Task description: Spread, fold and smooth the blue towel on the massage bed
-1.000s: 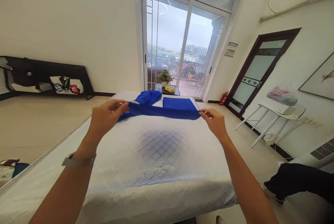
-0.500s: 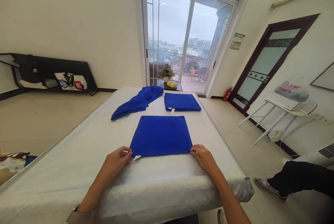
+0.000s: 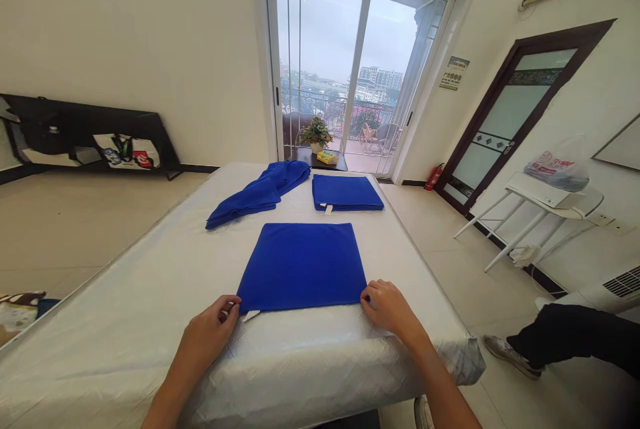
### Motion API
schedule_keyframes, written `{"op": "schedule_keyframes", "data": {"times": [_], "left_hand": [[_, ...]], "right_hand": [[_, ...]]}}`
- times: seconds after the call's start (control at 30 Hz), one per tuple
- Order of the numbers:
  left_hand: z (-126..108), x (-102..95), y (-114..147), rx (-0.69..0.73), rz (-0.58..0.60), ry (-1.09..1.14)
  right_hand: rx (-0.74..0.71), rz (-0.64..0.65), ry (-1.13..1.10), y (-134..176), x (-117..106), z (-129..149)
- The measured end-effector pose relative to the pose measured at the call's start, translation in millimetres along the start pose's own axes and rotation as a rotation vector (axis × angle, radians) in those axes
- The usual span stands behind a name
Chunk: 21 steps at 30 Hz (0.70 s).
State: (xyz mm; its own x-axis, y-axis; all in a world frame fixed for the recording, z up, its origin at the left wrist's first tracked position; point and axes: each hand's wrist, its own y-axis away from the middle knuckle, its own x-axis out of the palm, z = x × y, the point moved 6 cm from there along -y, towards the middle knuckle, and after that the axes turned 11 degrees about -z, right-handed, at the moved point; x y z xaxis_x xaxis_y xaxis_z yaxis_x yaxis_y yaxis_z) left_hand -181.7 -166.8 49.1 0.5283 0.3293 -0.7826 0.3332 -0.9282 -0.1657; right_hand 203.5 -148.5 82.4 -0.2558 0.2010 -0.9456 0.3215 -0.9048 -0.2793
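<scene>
A flat, folded blue cloth (image 3: 305,265) lies on the plastic-covered mattress (image 3: 165,282), close to its front edge. My left hand (image 3: 213,325) pinches the cloth's near left corner, where a small white tag sticks out. At the near right corner, my right hand (image 3: 387,305) is closed on the cloth's edge with thumb and fingertips. Farther back on the right sits a neat stack of folded blue cloths (image 3: 347,192), also with a white tag. Left of that stack, more blue cloths (image 3: 257,195) lie in a loose, rumpled heap.
Beyond the mattress, a small dark table holds a potted plant (image 3: 316,134) and a yellow packet (image 3: 327,158) before a sliding glass door. A white chair (image 3: 525,199) carries a box and plastic bag (image 3: 560,169). A person's leg (image 3: 570,335) extends in from the right.
Both hands have come slightly nearer to me, and the cloth's front edge has moved nearer with them. The cloth looks a little wider along that edge.
</scene>
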Motion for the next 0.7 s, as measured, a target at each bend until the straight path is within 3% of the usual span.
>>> {"op": "schedule_keyframes", "data": {"times": [0.13, 0.23, 0.37, 0.43, 0.5, 0.57, 0.7], "left_hand": [[-0.2, 2.8, 2.1, 0.024, 0.001, -0.019], [1.5, 4.0, 3.0, 0.04, 0.015, -0.031], [-0.7, -0.2, 1.4, 0.075, 0.046, -0.134], [-15.5, -2.8, -2.1, 0.121, 0.03, -0.201], [-48.2, 1.9, -6.1, 0.225, 0.005, -0.193], [-97.8, 20.3, -6.9, 0.41, 0.015, -0.096], [-196.7, 92.9, 8.4, 0.849, 0.135, 0.008]], "right_hand": [[0.07, -0.007, -0.02, -23.0, 4.6, 13.3], [0.155, -0.087, -0.006, -35.6, 24.6, 19.0], [0.228, -0.002, 0.018, -34.5, 60.9, 17.8], [0.24, 0.029, 0.004, -31.3, 69.1, 15.6], [0.242, 0.033, -0.006, -29.4, 70.5, 13.7], [0.238, 0.026, -0.007, -28.9, 69.2, 12.5], [0.216, 0.024, 0.02, -28.9, 66.8, 11.5]]}}
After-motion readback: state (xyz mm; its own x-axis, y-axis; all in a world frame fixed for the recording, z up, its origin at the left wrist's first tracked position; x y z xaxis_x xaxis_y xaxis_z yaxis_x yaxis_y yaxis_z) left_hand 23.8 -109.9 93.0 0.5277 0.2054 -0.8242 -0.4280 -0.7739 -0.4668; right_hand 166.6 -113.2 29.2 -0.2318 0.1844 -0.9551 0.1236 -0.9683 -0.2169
